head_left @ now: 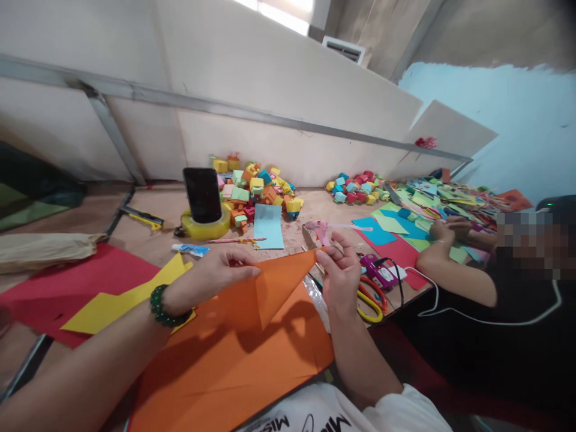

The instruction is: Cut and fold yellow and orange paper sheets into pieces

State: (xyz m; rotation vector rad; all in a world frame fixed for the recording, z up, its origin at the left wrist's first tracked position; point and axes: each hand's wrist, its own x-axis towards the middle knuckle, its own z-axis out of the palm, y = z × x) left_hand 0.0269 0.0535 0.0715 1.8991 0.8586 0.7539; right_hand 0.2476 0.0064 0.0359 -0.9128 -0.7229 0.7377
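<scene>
A big orange paper sheet (238, 360) lies in front of me, with a part of it folded up. My left hand (216, 276) pinches the raised fold at its left side; a green bead bracelet circles that wrist. My right hand (339, 270) pinches the fold's right corner. Both hands hold the folded edge a little above the table (148, 207).
Red paper (67, 282) and yellow paper (112, 303) lie at left. A phone (202, 195) stands in a yellow tape roll. Piles of small coloured paper cubes (256, 192) sit at the back. Scissors (371, 300) lie by my right hand. Another person's hands (450, 231) work at right.
</scene>
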